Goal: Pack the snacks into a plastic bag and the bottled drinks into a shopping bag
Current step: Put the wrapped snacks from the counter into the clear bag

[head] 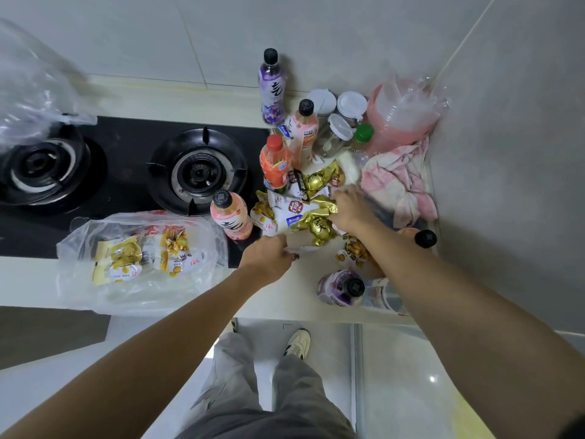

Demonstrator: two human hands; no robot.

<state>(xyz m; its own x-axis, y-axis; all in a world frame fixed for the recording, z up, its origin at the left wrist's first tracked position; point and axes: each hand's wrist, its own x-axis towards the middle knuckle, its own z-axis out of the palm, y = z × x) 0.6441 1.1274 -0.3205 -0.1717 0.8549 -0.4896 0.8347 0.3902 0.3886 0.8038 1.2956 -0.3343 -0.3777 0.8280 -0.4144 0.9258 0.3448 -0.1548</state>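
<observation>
While both arms reach forward over the counter (285,307), the left hand (267,256) sits at the near edge of the snack pile (300,210), fingers curled down onto a white wrapper (302,248); it appears to pinch it, though the fingertips are hidden under the knuckles. Right hand (348,209) lies on the far right side of the same pile, fingers curled into the gold wrappers (319,224); exact grasp cannot be told. Between the two hands: gold foil packs and a white pack with a red logo. Left of the left hand, a clear plastic bag (142,258) lies flat on the counter edge and partly on the stove (126,172), with several yellow snack packs (120,258) already inside. Just beyond the left hand stands a pink bottle (232,217); further out, an orange bottle (275,161), a second pink one (304,134) and a purple bottle (271,87) against the wall. Near the right forearm, on its inner side, a purple bottle (342,286) stands upright at the counter edge; a black cap (425,238) shows on the outer side. Beyond the right hand: a pink-white cloth (399,182), lidded jars (345,122), a pink sack (402,115). No shopping bag identified.
</observation>
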